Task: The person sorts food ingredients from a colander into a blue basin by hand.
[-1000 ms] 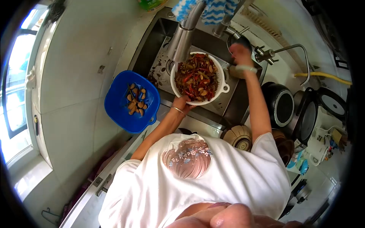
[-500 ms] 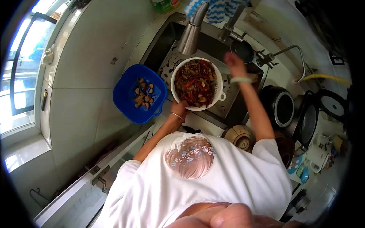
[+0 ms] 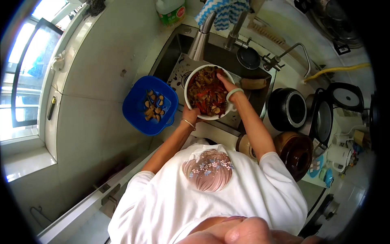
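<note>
The basin [image 3: 134, 106] lies left of the colander [image 3: 210, 118].

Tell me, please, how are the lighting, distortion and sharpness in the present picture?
Head view: glare washes out the window; head view: black corners and curved outlines show wide-lens distortion; head view: the white bowl shows no strong blur.

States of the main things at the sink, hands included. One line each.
White bowl, filled with red peppers and mixed pieces
Left hand, gripping the bowl's rim
Right hand, in among the peppers
Blue basin, partly filled with brown pieces
Sink, dark scraps on its floor
Faucet, no running water visible
Striped cloth, draped over faucet
</note>
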The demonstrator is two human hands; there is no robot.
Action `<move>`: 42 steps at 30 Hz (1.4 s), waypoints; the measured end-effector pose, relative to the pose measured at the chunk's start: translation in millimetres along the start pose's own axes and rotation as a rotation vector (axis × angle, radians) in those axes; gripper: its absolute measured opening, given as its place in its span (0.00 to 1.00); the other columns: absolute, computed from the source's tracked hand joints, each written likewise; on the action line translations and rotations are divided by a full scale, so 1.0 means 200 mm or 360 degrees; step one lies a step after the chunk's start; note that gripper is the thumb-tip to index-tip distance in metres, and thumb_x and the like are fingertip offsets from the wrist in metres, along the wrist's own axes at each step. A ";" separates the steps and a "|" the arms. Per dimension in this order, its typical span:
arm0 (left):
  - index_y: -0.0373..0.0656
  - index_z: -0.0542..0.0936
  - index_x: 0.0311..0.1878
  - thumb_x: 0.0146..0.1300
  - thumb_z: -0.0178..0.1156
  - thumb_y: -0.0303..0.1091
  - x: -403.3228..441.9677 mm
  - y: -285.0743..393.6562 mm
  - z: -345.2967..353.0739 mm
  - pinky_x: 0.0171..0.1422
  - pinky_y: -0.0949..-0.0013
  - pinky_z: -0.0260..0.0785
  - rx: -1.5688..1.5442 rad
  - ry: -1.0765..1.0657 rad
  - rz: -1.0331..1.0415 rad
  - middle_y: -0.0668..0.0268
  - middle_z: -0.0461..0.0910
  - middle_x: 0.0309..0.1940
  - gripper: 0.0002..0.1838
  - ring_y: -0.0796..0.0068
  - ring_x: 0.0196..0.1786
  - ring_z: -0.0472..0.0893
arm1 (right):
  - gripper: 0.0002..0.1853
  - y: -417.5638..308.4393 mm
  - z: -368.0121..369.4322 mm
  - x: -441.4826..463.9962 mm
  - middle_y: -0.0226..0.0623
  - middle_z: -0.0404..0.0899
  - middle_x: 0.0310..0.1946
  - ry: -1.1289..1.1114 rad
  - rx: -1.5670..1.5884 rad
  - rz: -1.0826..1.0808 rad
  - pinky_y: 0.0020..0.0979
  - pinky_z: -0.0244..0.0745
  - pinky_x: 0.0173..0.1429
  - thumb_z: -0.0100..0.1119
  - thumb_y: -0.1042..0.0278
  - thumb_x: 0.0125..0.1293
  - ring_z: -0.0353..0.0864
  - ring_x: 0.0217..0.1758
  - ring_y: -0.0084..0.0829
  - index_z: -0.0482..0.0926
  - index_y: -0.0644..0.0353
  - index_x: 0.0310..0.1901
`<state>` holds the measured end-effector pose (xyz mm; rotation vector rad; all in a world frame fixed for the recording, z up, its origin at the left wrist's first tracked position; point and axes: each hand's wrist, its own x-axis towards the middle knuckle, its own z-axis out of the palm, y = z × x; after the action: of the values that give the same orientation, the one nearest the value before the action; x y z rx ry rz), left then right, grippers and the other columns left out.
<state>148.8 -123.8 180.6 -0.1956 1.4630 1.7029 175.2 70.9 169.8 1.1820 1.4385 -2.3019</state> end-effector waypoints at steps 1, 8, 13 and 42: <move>0.40 0.56 0.55 0.40 0.42 0.16 0.02 0.01 -0.01 0.28 0.61 0.77 -0.0010 -0.0035 -0.0013 0.50 0.69 0.44 0.32 0.54 0.37 0.76 | 0.43 0.02 -0.01 0.02 0.37 0.56 0.59 0.0015 -0.0068 -0.0042 0.34 0.50 0.62 0.58 0.38 0.44 0.55 0.62 0.33 0.57 0.50 0.60; 0.43 0.57 0.55 0.41 0.42 0.18 0.11 0.05 -0.05 0.26 0.65 0.76 0.0062 -0.0212 -0.0063 0.54 0.71 0.42 0.31 0.57 0.37 0.77 | 0.33 0.00 0.05 -0.14 0.42 0.62 0.53 0.0035 -0.0639 -0.0459 0.35 0.58 0.57 0.62 0.51 0.46 0.61 0.57 0.36 0.64 0.55 0.54; 0.40 0.62 0.52 0.41 0.44 0.19 0.17 0.03 -0.07 0.24 0.67 0.76 0.0110 -0.0249 -0.0104 0.56 0.73 0.41 0.28 0.61 0.35 0.78 | 0.27 0.10 0.23 -0.34 0.48 0.59 0.52 0.0316 -0.1919 -0.1418 0.40 0.58 0.58 0.61 0.59 0.45 0.59 0.55 0.51 0.69 0.41 0.52; 0.30 0.61 0.49 0.42 0.44 0.19 0.10 0.12 -0.03 0.23 0.70 0.77 -0.0125 -0.0506 -0.0446 0.51 0.72 0.41 0.25 0.59 0.34 0.78 | 0.11 -0.07 0.03 -0.65 0.40 0.74 0.26 0.1093 -0.1703 -0.1242 0.35 0.71 0.36 0.56 0.72 0.49 0.75 0.32 0.40 0.74 0.56 0.38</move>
<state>117.6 -117.0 183.4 -0.1553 1.0819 1.4860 251.0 42.1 272.4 1.1217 3.1780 -0.8496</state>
